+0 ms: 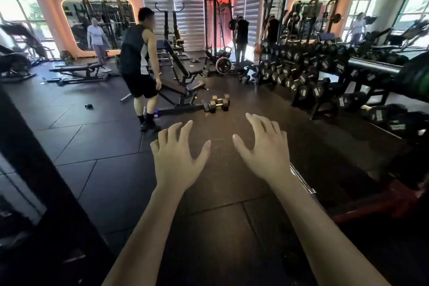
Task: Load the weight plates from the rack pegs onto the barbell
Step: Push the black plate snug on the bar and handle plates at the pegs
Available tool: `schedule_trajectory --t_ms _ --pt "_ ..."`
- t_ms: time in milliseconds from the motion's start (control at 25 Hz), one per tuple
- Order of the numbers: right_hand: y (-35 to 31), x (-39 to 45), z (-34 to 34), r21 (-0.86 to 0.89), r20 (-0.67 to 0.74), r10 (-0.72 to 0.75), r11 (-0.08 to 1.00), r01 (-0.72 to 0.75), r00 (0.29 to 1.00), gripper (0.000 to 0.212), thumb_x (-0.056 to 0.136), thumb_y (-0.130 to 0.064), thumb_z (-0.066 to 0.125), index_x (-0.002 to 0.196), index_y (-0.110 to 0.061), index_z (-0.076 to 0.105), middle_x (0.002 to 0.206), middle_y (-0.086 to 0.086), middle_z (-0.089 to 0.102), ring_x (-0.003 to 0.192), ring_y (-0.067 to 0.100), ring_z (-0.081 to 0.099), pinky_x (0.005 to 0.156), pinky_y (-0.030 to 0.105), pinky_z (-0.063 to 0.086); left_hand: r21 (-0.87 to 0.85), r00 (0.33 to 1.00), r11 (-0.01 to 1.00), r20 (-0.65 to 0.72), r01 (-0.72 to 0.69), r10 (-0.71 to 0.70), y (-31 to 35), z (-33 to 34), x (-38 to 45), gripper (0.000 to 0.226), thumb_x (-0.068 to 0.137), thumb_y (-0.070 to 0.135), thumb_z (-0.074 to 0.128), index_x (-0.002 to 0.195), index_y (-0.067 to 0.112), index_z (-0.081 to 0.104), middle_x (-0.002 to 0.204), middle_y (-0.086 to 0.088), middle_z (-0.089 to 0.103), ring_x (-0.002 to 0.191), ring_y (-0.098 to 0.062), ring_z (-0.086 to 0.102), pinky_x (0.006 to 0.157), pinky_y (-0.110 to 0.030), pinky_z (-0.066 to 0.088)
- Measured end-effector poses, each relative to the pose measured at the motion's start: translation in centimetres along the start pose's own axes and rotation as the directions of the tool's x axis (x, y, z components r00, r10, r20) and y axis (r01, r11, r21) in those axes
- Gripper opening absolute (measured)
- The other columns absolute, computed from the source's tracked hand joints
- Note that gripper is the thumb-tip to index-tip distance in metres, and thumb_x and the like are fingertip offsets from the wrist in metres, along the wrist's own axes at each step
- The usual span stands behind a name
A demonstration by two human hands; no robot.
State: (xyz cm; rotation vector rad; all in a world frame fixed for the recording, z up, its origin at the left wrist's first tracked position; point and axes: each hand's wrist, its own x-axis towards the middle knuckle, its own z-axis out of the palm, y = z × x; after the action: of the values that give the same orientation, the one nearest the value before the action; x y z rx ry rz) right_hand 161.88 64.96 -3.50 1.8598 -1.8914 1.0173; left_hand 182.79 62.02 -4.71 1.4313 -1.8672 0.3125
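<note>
My left hand [177, 155] and my right hand [264, 151] are stretched out side by side over the dark rubber floor, fingers spread, holding nothing. At the right edge a steel barbell sleeve [373, 66] sticks out at head height, with a dark green plate [416, 76] on it, blurred and cut off by the frame. A thin chrome bar [301, 180] shows just behind my right wrist. No rack pegs with plates can be made out.
A long dumbbell rack [306, 72] lines the right wall. Two loose dumbbells [219, 103] lie by an adjustable bench [183, 81]. A person in a black vest [139, 65] stands ahead on the left. A black upright [34, 169] crosses the left foreground; a red frame base [383, 204] lies low right.
</note>
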Motion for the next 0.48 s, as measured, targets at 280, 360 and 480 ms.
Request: schedule_trajectory --t_ms 280,360,480 --pt "9.9 17.5 11.4 0.034 0.041 0.095 0.995 -0.096 0.995 0.062 0.093 -0.057 0.044 0.144 -0.023 0.039 0.143 -0.003 0.046 0.129 0.020 0.040 0.101 0.043 0.035 -0.039 0.999 0.998 0.005 0.041 -0.040 -0.9 14.6 16.9 0.070 0.088 0.067 0.040 0.141 0.021 0.048 0.138 -0.001 0.051 0.122 -0.026 0.043 0.097 -0.048 0.037" --pt "11.4 21.3 15.4 0.039 0.049 0.096 0.994 -0.098 0.994 0.061 0.092 -0.057 0.044 0.143 -0.024 0.040 0.142 -0.003 0.047 0.129 0.019 0.041 0.100 0.042 0.035 -0.041 0.999 0.998 0.023 0.038 -0.037 -1.8 18.8 20.6 0.070 0.089 0.066 0.042 0.141 0.020 0.048 0.138 -0.001 0.050 0.122 -0.024 0.042 0.098 -0.046 0.037" --pt "13.9 26.1 20.6 0.011 0.029 0.123 0.992 -0.123 0.992 0.060 0.092 -0.058 0.044 0.142 -0.025 0.040 0.141 -0.003 0.047 0.128 0.019 0.042 0.100 0.042 0.036 -0.074 0.999 0.997 0.040 -0.006 0.009 -2.4 25.2 26.0 0.069 0.089 0.065 0.044 0.141 0.021 0.048 0.136 -0.001 0.051 0.122 -0.023 0.042 0.097 -0.045 0.036"
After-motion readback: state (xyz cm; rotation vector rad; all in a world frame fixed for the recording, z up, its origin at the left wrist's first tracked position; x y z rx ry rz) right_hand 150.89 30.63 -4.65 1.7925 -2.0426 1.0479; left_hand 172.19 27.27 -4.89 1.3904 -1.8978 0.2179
